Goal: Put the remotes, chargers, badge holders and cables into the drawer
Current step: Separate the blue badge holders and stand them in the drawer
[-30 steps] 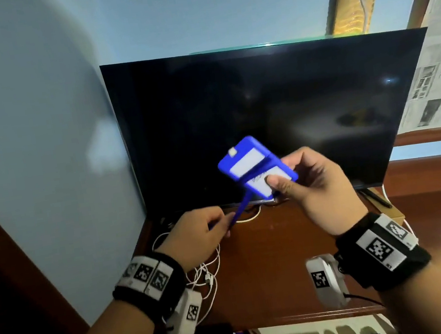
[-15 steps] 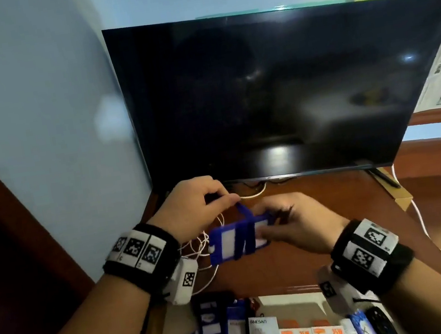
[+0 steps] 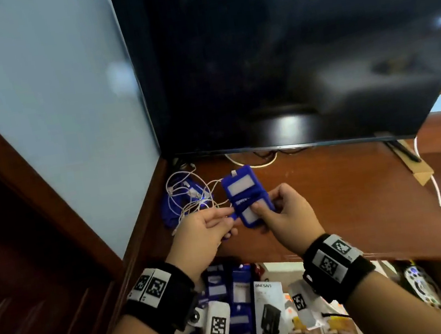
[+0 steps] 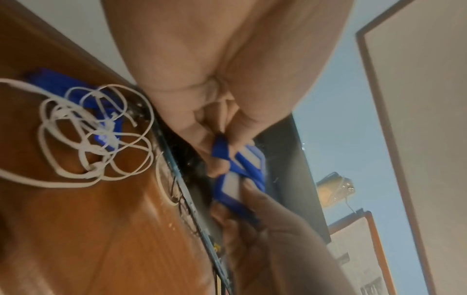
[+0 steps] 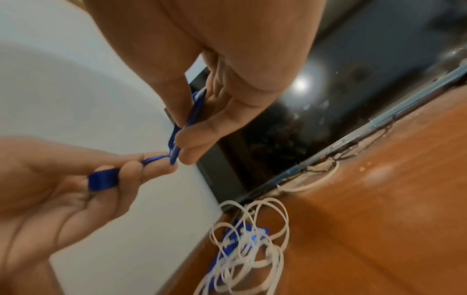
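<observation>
Fingers point(image 3: 261, 210) around badge holder point(image 3: 241, 189)

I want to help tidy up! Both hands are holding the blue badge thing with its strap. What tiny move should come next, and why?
Probably finish winding the strap round the blue badge holder, then lower it into the open drawer just below. The left hand pinches the strap's loose end while the right hand grips the holder, and other badge holders already lie in that drawer.
</observation>
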Available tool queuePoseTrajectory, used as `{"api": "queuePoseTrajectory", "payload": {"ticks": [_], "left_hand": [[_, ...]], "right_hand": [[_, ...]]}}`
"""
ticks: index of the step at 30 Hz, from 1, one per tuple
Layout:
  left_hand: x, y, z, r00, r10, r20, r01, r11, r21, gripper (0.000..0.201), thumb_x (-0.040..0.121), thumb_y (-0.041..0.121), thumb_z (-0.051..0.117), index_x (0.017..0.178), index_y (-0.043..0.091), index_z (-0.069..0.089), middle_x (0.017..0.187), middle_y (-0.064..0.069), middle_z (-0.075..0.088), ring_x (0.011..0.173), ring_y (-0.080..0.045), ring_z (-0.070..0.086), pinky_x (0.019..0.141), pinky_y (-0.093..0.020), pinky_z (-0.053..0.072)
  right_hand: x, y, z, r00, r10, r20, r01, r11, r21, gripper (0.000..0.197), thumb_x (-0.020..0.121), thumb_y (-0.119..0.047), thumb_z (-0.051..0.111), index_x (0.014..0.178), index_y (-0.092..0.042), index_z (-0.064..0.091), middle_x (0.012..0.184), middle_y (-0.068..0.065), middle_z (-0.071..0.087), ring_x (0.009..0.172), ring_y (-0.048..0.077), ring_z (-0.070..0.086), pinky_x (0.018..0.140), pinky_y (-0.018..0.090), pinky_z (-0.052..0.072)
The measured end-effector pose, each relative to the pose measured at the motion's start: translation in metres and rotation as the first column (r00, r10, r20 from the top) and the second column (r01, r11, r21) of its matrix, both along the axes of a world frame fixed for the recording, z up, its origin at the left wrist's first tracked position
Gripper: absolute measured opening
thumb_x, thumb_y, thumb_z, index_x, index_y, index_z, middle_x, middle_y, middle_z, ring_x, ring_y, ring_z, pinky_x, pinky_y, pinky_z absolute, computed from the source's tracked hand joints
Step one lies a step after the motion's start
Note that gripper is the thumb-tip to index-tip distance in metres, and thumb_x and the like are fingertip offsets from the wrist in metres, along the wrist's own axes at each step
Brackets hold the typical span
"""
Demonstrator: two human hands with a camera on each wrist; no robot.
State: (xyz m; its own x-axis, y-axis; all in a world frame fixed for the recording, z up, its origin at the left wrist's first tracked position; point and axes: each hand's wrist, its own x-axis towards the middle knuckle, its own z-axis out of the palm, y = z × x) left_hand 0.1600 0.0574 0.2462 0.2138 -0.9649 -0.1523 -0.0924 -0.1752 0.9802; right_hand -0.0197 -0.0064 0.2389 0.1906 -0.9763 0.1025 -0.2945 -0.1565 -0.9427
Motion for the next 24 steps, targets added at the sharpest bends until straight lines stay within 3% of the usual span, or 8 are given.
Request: {"api": "queuePoseTrajectory", "payload": {"ticks": [4, 6, 8, 11, 15, 18, 20, 24], "left_hand": [[0.003, 0.004, -0.017, 0.953, 0.184, -0.24, -0.142, 0.973, 0.183, 0.018, 0.102, 0.0, 0.057, 0.099, 0.003, 0.075, 0.094, -0.02, 0.074, 0.081, -0.023, 0.069, 0.086, -0.035, 0.062], [0.006, 0.005, -0.025, 0.939, 0.206, -0.275, -0.148, 0.965, 0.217, 0.021, 0.101, -0.007, 0.052, 0.106, -0.006, 0.072, 0.106, -0.025, 0.073, 0.096, -0.032, 0.071, 0.097, -0.042, 0.058], [0.01, 0.008, -0.031, 0.951, 0.201, -0.237, -0.149, 0.965, 0.217, 0.026, 0.099, -0.015, 0.049, 0.12, -0.012, 0.064, 0.114, -0.026, 0.07, 0.109, -0.035, 0.068, 0.103, -0.043, 0.054], [0.02, 0.015, -0.043, 0.957, 0.232, -0.172, -0.178, 0.943, 0.28, 0.022, 0.097, -0.007, 0.061, 0.112, 0.004, 0.072, 0.096, -0.013, 0.079, 0.088, -0.021, 0.076, 0.083, -0.03, 0.063], [0.029, 0.023, -0.064, 0.98, 0.185, 0.07, -0.197, 0.941, 0.275, 0.017, 0.086, 0.007, 0.081, 0.099, 0.017, 0.076, 0.085, -0.001, 0.08, 0.082, -0.017, 0.079, 0.086, -0.041, 0.064], [0.022, 0.025, -0.075, 0.979, 0.192, 0.068, -0.204, 0.935, 0.29, 0.022, 0.08, 0.008, 0.087, 0.097, 0.014, 0.073, 0.083, -0.006, 0.079, 0.077, -0.02, 0.078, 0.077, -0.038, 0.065], [0.016, 0.025, -0.081, 0.964, 0.263, -0.035, -0.239, 0.917, 0.319, 0.024, 0.081, 0.004, 0.086, 0.099, 0.007, 0.071, 0.086, -0.011, 0.079, 0.079, -0.02, 0.079, 0.07, -0.029, 0.063], [0.012, 0.022, -0.093, 0.844, 0.435, -0.314, -0.298, 0.867, 0.4, 0.014, 0.092, -0.001, 0.074, 0.105, 0.0, 0.068, 0.093, -0.02, 0.078, 0.088, -0.027, 0.079, 0.068, -0.027, 0.062]], "right_hand": [[0.012, 0.009, -0.035, 0.986, 0.094, -0.135, -0.073, 0.986, 0.15, 0.028, 0.088, -0.03, 0.079, 0.088, -0.021, 0.052, 0.079, 0.003, 0.075, 0.061, 0.018, 0.073, 0.055, 0.036, 0.06], [0.017, 0.017, -0.053, 0.979, 0.131, -0.159, -0.094, 0.971, 0.219, 0.031, 0.085, -0.031, 0.082, 0.09, -0.024, 0.052, 0.083, 0.002, 0.075, 0.065, 0.017, 0.074, 0.06, 0.039, 0.062], [0.022, 0.023, -0.068, 0.98, 0.154, -0.126, -0.111, 0.949, 0.296, 0.036, 0.083, -0.028, 0.084, 0.095, -0.024, 0.051, 0.087, 0.001, 0.077, 0.068, 0.017, 0.076, 0.065, 0.045, 0.063], [0.026, 0.03, -0.082, 0.989, 0.15, -0.018, -0.13, 0.906, 0.403, 0.039, 0.083, -0.02, 0.085, 0.1, -0.018, 0.05, 0.091, 0.008, 0.078, 0.076, 0.028, 0.077, 0.07, 0.056, 0.062], [0.029, 0.036, -0.091, 0.991, 0.128, 0.034, -0.129, 0.864, 0.487, 0.039, 0.085, -0.014, 0.082, 0.104, -0.013, 0.048, 0.092, 0.013, 0.077, 0.077, 0.039, 0.075, 0.07, 0.065, 0.059], [0.032, 0.041, -0.092, 0.987, 0.138, 0.085, -0.162, 0.84, 0.518, 0.036, 0.087, -0.009, 0.08, 0.104, -0.011, 0.048, 0.094, 0.021, 0.074, 0.077, 0.043, 0.073, 0.062, 0.049, 0.062], [0.033, 0.043, -0.09, 0.979, 0.155, 0.129, -0.2, 0.823, 0.532, 0.035, 0.089, -0.006, 0.077, 0.106, -0.007, 0.047, 0.095, 0.023, 0.074, 0.072, 0.035, 0.074, 0.056, 0.033, 0.06], [0.03, 0.044, -0.093, 0.968, 0.155, 0.2, -0.243, 0.787, 0.567, 0.034, 0.091, 0.0, 0.072, 0.111, 0.0, 0.044, 0.085, 0.013, 0.076, 0.067, 0.022, 0.074, 0.055, 0.028, 0.06]]}}
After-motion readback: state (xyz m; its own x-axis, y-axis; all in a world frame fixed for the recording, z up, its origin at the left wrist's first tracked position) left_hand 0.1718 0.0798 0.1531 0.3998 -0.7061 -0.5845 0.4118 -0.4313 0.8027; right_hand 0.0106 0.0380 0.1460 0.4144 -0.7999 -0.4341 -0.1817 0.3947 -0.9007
